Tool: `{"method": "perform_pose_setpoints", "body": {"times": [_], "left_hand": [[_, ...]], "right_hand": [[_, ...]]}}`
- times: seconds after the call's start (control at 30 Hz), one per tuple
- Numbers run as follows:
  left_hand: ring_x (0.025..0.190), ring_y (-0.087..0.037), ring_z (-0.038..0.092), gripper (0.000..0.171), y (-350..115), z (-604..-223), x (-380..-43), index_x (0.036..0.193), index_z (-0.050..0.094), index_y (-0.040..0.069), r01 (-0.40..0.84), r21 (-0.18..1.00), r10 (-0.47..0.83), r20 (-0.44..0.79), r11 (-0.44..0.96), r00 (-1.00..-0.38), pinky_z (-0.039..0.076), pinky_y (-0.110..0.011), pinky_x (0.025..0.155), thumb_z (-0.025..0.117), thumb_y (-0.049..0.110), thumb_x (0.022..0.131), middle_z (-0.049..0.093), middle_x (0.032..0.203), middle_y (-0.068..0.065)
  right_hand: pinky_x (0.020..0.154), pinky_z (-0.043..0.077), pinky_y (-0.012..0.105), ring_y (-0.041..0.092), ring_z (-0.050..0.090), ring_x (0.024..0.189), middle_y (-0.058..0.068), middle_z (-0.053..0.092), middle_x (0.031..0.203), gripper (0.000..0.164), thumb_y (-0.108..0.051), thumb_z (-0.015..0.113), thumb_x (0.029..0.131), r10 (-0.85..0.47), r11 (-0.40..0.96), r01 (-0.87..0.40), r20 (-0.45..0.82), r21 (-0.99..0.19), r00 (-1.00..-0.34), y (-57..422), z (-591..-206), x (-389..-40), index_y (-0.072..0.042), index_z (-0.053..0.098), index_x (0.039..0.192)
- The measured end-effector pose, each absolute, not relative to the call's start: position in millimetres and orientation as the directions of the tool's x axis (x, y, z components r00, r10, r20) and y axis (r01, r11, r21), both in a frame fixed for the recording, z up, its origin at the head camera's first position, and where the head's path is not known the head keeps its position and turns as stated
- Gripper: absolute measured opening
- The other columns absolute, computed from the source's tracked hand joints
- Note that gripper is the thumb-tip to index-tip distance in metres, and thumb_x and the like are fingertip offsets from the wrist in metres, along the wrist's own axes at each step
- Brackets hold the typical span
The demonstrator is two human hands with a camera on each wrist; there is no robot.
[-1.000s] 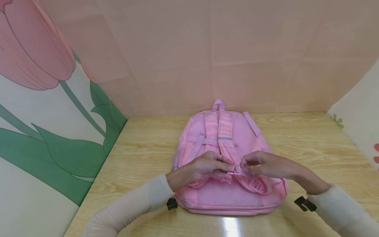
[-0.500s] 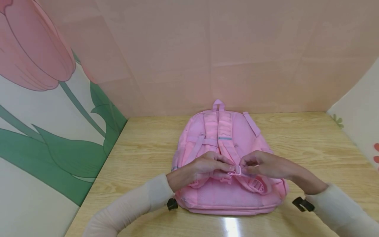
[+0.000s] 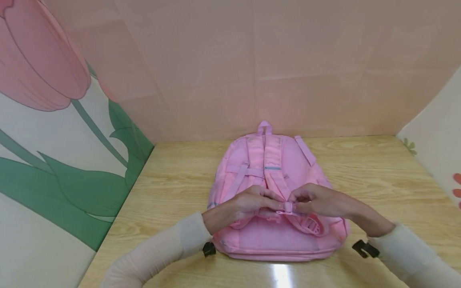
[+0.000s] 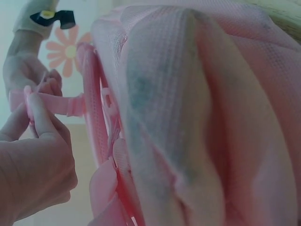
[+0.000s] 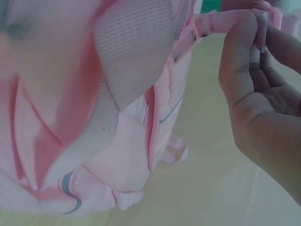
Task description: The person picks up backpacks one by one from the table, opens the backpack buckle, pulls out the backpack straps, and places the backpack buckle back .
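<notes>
A pink backpack lies with its shoulder straps facing up. Over its lower middle, my left hand pinches a small pink plastic slider between thumb and fingers. Pink webbing runs from the slider to a padded shoulder strap. From the other side, my right hand pinches the webbing at the slider, thumb against bent index finger. In the right wrist view the webbing stretches up off the bag to the right fingertips. Both hands' fingertips nearly meet there.
The bag rests on a wood-grain table. A pink side-release buckle hangs at the lower right of the straps. Behind the table rises a plain pinkish wall; a tulip-printed wall stands left. Black wrist mounts sit under both sleeves.
My right hand and forearm have shifted slightly left, closer to the left fingertips. The slider's frame, an outline before, now looks filled with pink webbing. The left hand stays almost still.
</notes>
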State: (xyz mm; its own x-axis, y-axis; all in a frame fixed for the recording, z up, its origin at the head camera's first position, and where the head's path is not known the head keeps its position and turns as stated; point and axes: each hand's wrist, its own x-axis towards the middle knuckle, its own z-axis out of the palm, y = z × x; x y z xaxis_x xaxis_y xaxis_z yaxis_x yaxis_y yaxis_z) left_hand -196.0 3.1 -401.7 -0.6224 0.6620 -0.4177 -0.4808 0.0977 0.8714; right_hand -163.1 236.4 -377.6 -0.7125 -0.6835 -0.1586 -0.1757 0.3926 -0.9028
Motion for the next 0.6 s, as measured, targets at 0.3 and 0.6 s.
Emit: {"method": "perform_pose_setpoints", "body": {"times": [0.3,0.6], "left_hand": [[0.078,-0.019,0.073,0.021,2.5,-398.4,-197.4,0.112,0.068,-0.010,-0.493,0.865,0.658,-0.425,0.093,-0.621,0.054,-0.049,0.099,0.064,-0.006,0.092,0.074,0.091,-0.011],[0.082,-0.022,0.073,0.021,2.1,-400.3,-197.4,0.112,0.068,-0.009,-0.505,0.859,0.656,-0.430,0.085,-0.620,0.053,-0.052,0.100,0.065,-0.006,0.091,0.074,0.096,-0.014]], "right_hand": [[0.052,0.046,0.021,0.007,0.050,0.064,0.001,0.054,0.074,0.013,-0.013,0.059,0.098,-0.648,0.408,-0.168,-0.155,-0.898,-0.745,238.4,-378.6,-161.2,-0.004,0.061,0.089],[0.058,0.051,0.024,0.011,0.054,0.069,0.005,0.056,0.079,0.011,-0.008,0.056,0.098,-0.674,0.402,-0.171,-0.165,-0.899,-0.720,242.3,-377.1,-158.2,-0.001,0.057,0.089]]}}
